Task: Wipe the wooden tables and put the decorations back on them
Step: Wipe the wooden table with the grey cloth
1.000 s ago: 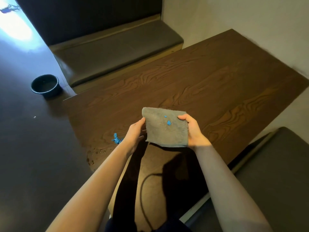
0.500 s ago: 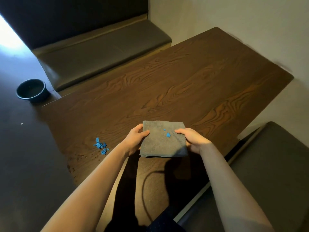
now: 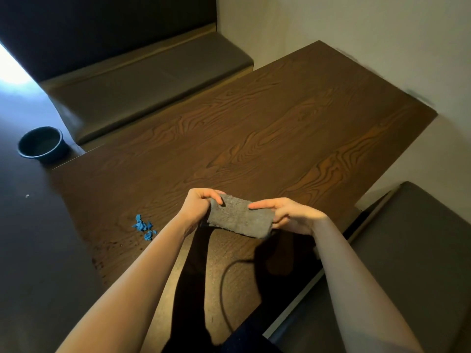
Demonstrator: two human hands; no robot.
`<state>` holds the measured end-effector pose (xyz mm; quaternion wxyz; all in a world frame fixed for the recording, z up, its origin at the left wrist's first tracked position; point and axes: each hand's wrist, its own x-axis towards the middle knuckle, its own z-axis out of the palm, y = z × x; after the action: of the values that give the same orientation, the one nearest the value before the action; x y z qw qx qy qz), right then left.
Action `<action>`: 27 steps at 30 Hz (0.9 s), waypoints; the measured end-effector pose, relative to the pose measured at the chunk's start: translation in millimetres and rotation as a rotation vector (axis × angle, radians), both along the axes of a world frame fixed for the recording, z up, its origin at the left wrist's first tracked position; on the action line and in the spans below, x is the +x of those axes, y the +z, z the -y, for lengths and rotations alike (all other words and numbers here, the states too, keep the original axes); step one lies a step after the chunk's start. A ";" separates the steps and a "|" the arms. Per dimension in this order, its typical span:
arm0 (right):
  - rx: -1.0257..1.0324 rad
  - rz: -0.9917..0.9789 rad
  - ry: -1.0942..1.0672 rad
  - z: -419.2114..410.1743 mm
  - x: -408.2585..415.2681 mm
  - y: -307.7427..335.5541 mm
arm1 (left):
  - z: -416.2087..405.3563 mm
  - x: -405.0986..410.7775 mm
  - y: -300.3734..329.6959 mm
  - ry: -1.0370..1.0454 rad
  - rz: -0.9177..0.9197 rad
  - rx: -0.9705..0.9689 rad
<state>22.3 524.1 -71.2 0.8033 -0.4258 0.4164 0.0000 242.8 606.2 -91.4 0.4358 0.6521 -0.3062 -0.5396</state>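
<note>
Grey cloth [image 3: 238, 218] folded to a narrow strip hangs above the near edge of the wooden worktop [image 3: 267, 128], left hand [image 3: 197, 207] and right hand [image 3: 293, 215] pinching its ends, blue scraps [image 3: 144, 227] lying just left.

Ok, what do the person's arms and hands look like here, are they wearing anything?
Both forearms are bare as far as the frame shows: no sleeves. The left hand and right hand have no gloves, and no rings, watch or bracelets are visible. No markings show on either arm.
</note>
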 end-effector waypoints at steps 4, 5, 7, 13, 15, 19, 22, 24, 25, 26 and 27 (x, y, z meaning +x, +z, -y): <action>-0.036 -0.052 0.019 -3.1 16.4 -10.4 | 4.4 -2.1 3.4 -0.016 0.068 -0.065; -0.149 -0.125 0.096 -5.9 23.7 -11.5 | 6.1 -4.1 6.0 -0.024 0.078 -0.084; -0.286 -0.236 0.182 -7.3 35.0 -12.2 | 9.6 -8.7 10.2 -0.011 0.101 -0.115; -0.838 -0.535 -0.075 31.5 34.7 -5.7 | 13.0 -4.1 4.5 0.131 0.150 -0.077; -1.068 -0.766 -0.204 47.9 30.6 -3.2 | 12.2 -5.0 2.7 0.136 0.108 -0.046; -1.308 -0.963 -0.291 79.7 25.0 -25.6 | 11.2 -4.9 -5.2 0.169 0.080 0.005; -1.153 -0.980 -0.108 84.6 34.0 -52.3 | 7.6 0.0 -9.7 0.192 0.106 0.038; -1.128 -1.011 0.031 74.9 48.3 -59.4 | 3.2 4.2 -11.1 0.196 0.129 0.051; -1.124 -1.019 0.106 66.5 57.5 -60.5 | 0.6 6.8 -11.3 0.198 0.143 0.055; -1.122 -1.009 0.194 56.5 66.7 -61.1 | -1.3 9.3 -11.3 0.200 0.158 0.060; -1.147 -0.986 0.279 44.7 77.5 -61.9 | -3.3 12.0 -11.0 0.203 0.167 0.066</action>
<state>99.8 479.4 -133.1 0.1710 -0.7750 0.6036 0.0753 254.7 609.4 -102.4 0.4393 0.7365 -0.2559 -0.4462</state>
